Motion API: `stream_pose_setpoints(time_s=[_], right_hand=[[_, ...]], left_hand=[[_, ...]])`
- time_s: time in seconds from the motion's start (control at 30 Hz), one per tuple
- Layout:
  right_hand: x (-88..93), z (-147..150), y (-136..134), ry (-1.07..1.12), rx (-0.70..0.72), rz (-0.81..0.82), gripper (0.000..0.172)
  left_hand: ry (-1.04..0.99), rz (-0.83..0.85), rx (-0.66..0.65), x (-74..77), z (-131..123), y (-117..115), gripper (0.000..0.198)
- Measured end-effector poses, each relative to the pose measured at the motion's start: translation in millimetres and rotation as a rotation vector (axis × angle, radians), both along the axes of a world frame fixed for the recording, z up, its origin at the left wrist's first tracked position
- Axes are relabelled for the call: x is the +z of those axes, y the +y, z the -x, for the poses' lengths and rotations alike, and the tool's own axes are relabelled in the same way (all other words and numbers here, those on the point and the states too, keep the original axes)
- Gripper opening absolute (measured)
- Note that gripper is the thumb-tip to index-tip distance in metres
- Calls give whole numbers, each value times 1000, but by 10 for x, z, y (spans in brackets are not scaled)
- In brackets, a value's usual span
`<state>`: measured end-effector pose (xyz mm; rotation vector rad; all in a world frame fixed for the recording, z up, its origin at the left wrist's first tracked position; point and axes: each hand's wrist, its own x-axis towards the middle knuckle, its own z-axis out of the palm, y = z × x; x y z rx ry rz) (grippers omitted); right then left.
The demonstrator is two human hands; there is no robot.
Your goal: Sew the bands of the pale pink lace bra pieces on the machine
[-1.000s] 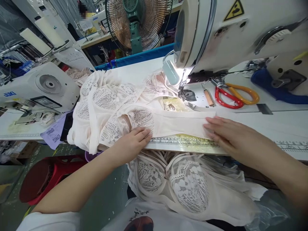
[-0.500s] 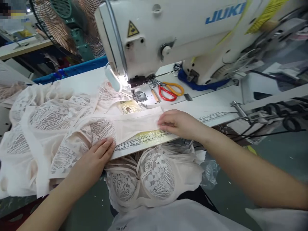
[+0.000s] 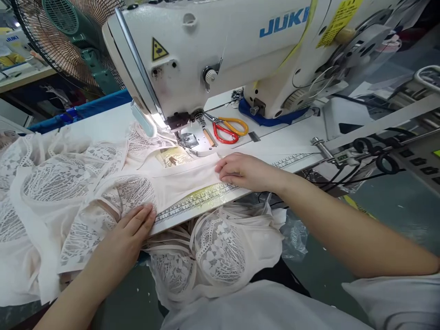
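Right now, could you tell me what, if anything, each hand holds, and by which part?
Left hand lies flat on the lace cup; right hand presses the plain band at its end; grip unclear.

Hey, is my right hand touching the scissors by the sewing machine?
Apart. The head view shows the right hand resting on the fabric band, with bare table between it and the scissors.

The right hand, a second ago flat with fingers spread on the fabric band just above the ruler, now curls its fingertips onto the band's end there. The view has swung rightward along the ruler.
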<state>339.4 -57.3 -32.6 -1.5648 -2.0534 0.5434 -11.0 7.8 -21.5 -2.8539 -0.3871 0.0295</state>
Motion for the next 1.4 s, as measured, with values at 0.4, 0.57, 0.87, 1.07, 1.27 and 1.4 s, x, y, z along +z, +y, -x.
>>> stream_pose_setpoints(time_s=[0.4,0.57,0.87,1.07,1.27,1.4], right_hand=[[86,118,130,-127,-68,118,12],[171,96,138,-171,-23,182,14],[206,85,175,-190,8,257,12],[242,106,178,-222,-16,275,14],[273,83,124,-201,-96,202,16],[326,163,-44,-190,-171,71,16]], left_hand=[[7,19,-7,-4,10,27,57],[18,26,-1,-23,33,37,58],[11,9,1,-50,58,43,54],[3,13,-3,-51,52,45,52],[15,5,8,-15,23,7,50],[38,17,46,32,5,-34,51]])
